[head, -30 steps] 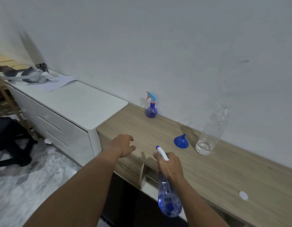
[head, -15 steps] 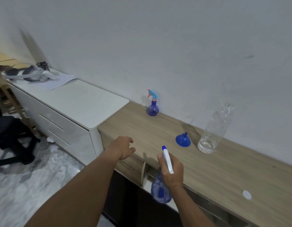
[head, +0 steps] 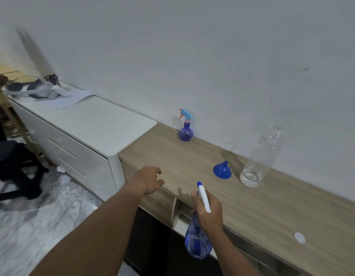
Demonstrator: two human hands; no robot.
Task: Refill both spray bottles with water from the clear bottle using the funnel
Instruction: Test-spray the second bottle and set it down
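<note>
A: Blue spray bottle (head: 197,244), where's it at?
B: Right hand (head: 207,212) grips its neck, just off the near edge of the counter (head: 272,206). Left hand (head: 150,179) hovers loosely curled, empty. Funnel (head: 222,171) sits beside the clear bottle (head: 258,162), far right.

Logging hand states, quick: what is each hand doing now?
Left hand: open, fingers loosely curled, holding nothing.
Right hand: closed around the translucent blue plastic spray bottle with the white trigger head.
</note>
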